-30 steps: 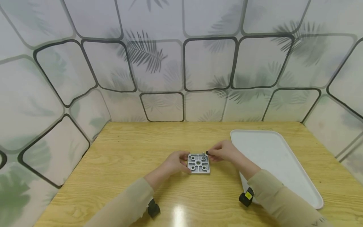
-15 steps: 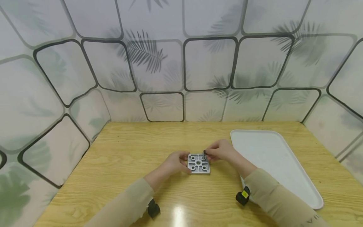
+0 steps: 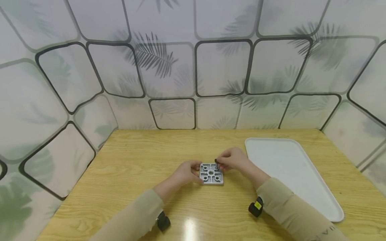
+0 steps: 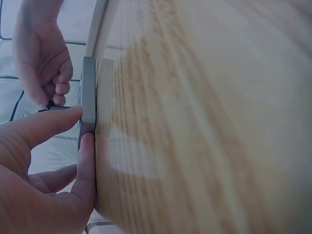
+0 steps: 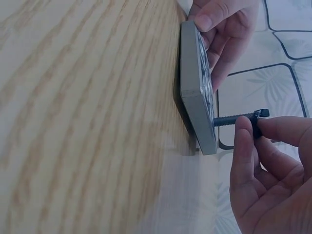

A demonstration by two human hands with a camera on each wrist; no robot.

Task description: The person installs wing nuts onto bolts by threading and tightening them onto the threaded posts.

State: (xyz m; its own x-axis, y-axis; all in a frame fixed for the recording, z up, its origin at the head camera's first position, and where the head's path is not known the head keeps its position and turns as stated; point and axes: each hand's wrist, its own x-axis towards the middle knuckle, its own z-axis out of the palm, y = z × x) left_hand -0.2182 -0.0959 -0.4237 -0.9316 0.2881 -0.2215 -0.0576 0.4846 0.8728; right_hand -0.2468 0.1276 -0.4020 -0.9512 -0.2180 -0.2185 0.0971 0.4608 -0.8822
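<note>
A square grey metal plate (image 3: 211, 174) with a ribbed upper face and several round holes lies flat on the table. My left hand (image 3: 187, 172) grips its left edge between thumb and fingers. From the plate's far right hole rises a threaded bolt (image 5: 226, 120), upright. My right hand (image 3: 233, 159) pinches a small black piece (image 5: 257, 122) between thumb and fingertips at the bolt's top end. The piece looks like a nut or knob, though the fingers partly cover it. In the left wrist view, the plate (image 4: 88, 90) appears edge-on with the left fingers against it.
A white tray (image 3: 289, 167) lies on the wooden table (image 3: 144, 150) to the right, partly under the right forearm. A patterned curtain (image 3: 172, 113) stands behind the table and at both sides. Each sleeve carries a black wrist camera (image 3: 255, 207).
My right hand has moved slightly left, bringing the black piece from beside the bolt to its top. The left hand and the plate stay in place.
</note>
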